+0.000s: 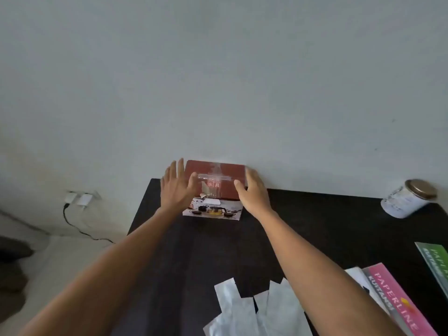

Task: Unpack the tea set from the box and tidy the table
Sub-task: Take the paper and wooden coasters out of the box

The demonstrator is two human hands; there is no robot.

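A red-brown tea set box [214,180], taped shut across its top and printed with a picture of a teapot and cups on its front, stands at the far edge of the dark table [194,251] against the wall. My left hand [175,187] is spread with straight fingers at the box's left side. Whether it touches the box I cannot tell. My right hand [253,190] lies against the box's right end, thumb on the top, fingers along the side. The box's contents are hidden.
A tin can with a gold lid [409,198] lies tilted at the far right. Pink [397,301] and green [436,265] receipt books sit at the right front. A white plastic bag [254,309] lies near the front edge. Chargers [80,198] hang on the wall at left.
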